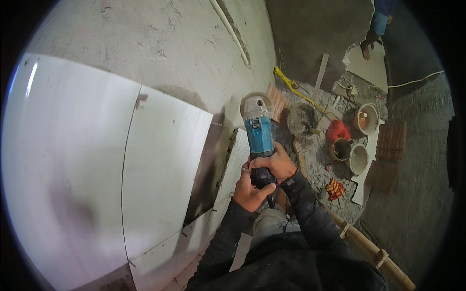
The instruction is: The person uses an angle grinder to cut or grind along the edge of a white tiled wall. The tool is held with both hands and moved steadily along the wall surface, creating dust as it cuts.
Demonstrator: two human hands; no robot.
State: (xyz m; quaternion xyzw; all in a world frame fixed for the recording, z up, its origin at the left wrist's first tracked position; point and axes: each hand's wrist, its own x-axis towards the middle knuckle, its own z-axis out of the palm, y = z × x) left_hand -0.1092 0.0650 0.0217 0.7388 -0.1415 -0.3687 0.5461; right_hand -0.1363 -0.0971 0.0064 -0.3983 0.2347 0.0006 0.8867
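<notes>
left hand and right hand both grip blue angle grinder; white wall tiles left, bucket right.

Pale round buckets, a bright red plastic bag and a crumpled red-and-yellow cloth lie on a grey, rubble-strewn floor.

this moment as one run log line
left hand: gripping grinder | right hand: gripping grinder | grinder: blue, disc at far end | left side: white wall tiles | right side: buckets, red bag
</notes>
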